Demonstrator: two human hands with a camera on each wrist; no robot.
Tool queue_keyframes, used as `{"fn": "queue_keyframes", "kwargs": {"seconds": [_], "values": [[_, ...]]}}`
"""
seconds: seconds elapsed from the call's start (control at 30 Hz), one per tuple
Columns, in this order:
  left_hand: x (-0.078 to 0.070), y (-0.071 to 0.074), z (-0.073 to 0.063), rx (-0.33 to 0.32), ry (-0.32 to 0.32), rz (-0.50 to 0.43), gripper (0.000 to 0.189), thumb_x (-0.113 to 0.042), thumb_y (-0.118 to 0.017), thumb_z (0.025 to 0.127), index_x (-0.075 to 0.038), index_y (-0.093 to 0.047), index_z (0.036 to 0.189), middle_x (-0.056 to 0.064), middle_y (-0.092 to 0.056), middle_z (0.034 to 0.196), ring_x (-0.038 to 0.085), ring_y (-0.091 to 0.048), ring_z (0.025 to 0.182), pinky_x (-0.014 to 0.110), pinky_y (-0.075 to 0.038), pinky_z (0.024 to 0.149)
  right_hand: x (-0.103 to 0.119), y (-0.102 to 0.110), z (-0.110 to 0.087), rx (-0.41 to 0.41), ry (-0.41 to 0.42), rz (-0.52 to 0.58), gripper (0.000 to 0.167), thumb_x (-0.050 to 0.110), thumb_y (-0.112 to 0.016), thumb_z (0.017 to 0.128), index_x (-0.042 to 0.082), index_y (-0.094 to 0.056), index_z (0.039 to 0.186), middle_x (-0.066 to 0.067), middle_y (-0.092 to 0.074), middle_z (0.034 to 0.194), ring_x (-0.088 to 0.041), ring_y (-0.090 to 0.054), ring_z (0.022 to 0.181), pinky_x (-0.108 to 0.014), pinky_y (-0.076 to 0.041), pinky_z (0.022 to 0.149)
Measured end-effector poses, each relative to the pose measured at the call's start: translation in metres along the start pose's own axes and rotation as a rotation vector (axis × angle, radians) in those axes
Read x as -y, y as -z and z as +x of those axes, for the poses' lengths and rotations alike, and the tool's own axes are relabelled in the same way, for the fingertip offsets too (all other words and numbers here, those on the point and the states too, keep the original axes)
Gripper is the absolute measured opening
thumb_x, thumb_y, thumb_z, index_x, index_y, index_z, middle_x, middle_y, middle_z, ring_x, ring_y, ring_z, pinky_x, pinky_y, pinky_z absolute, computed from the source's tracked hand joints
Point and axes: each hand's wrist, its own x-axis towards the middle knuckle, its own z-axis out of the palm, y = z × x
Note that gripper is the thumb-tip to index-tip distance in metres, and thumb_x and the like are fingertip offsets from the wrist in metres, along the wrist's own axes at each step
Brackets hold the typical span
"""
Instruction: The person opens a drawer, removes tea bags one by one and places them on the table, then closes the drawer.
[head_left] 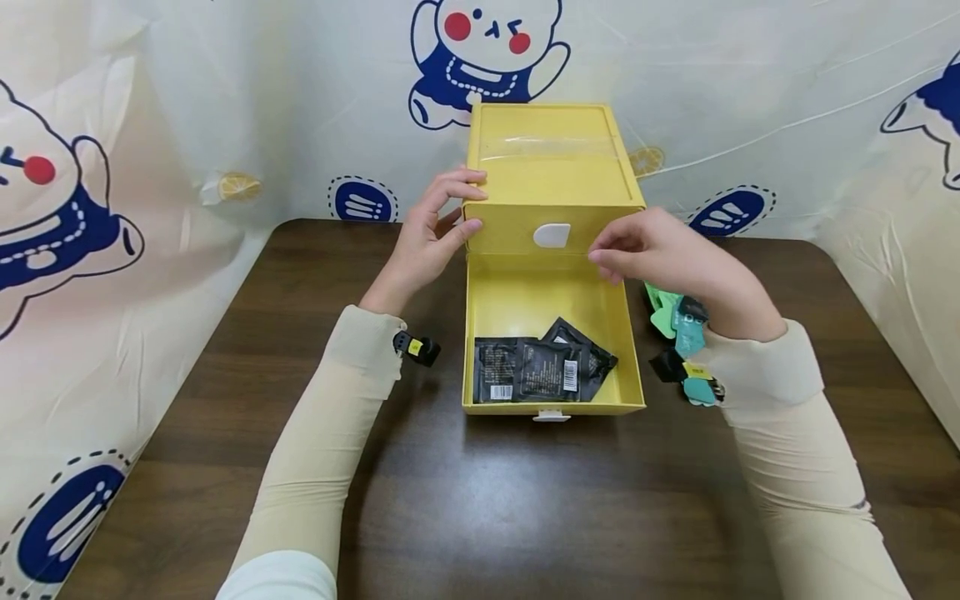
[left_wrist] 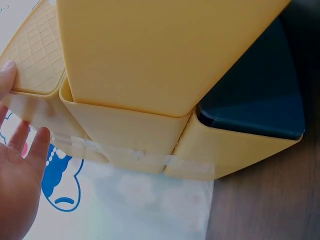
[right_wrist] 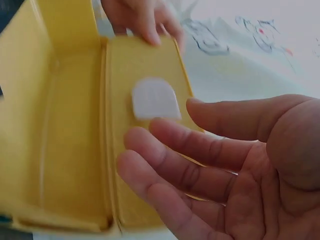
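Observation:
A yellow box (head_left: 555,179) stands at the far side of the table, a strip of clear tape across its top. Its lower drawer (head_left: 553,409) is out towards me and holds several black sachets with barcodes (head_left: 550,372). My left hand (head_left: 423,237) grips the left edge of the upper part, thumb at the front corner and fingers over the top edge. My right hand (head_left: 648,246) hovers by the right front, right of the white pull tab (head_left: 552,236). In the right wrist view its fingers (right_wrist: 185,175) are loosely bent with nothing held.
Green and teal packets (head_left: 688,327) lie right of the box, partly behind my right wrist. The left wrist view shows more yellow compartments joined by clear tape, one with a dark top (left_wrist: 260,90). A printed white sheet (head_left: 315,100) hangs behind the brown table (head_left: 525,508).

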Motion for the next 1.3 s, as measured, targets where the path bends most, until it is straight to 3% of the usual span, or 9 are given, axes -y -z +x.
{"fn": "queue_keyframes", "kwargs": {"seconds": [0.3,0.53,0.8,1.03,1.3], "values": [[0.002,0.000,0.000,0.007,-0.004,-0.011,0.025,-0.004,-0.061,0.096,-0.002,-0.058,0.121,0.007,-0.048,0.148,0.009,-0.025,0.151,0.051,-0.034,0.119,0.019,-0.030,0.037,0.238,0.160,-0.059,0.023,0.011,-0.053,0.102,-0.004,-0.069,0.108,-0.017,-0.073,0.096,-0.026,-0.070,0.085,-0.039,-0.057,0.083],[0.003,-0.001,-0.002,0.007,-0.001,-0.021,0.023,-0.004,-0.060,0.097,-0.002,-0.058,0.120,0.007,-0.049,0.147,0.009,-0.026,0.150,0.056,-0.032,0.119,0.033,-0.051,0.063,0.419,0.083,-0.034,0.028,0.013,-0.050,0.103,-0.005,-0.067,0.115,-0.020,-0.073,0.100,-0.033,-0.072,0.091,-0.043,-0.058,0.089],[0.001,-0.001,-0.002,0.011,-0.007,-0.033,0.023,-0.003,-0.060,0.096,-0.001,-0.058,0.119,0.009,-0.049,0.147,0.010,-0.026,0.151,0.052,-0.033,0.119,0.036,-0.074,0.078,0.498,0.008,-0.003,0.025,0.012,-0.050,0.102,-0.005,-0.068,0.107,-0.020,-0.072,0.094,-0.028,-0.072,0.085,-0.036,-0.059,0.082],[0.002,-0.001,0.000,0.013,-0.003,-0.031,0.025,-0.002,-0.061,0.096,-0.001,-0.057,0.121,0.009,-0.048,0.148,0.011,-0.024,0.152,0.050,-0.034,0.119,0.037,-0.090,0.084,0.556,-0.014,-0.010,0.024,0.012,-0.049,0.102,-0.003,-0.068,0.098,-0.016,-0.073,0.085,-0.019,-0.072,0.071,-0.025,-0.053,0.065],[0.001,0.001,0.001,0.004,-0.005,-0.018,0.024,-0.004,-0.062,0.096,-0.002,-0.059,0.120,0.008,-0.049,0.148,0.009,-0.026,0.151,0.050,-0.035,0.119,0.040,-0.097,0.089,0.589,-0.002,-0.032,0.021,0.010,-0.054,0.100,-0.002,-0.071,0.096,-0.004,-0.061,0.071,-0.012,-0.057,0.060,-0.021,-0.048,0.056]]}}
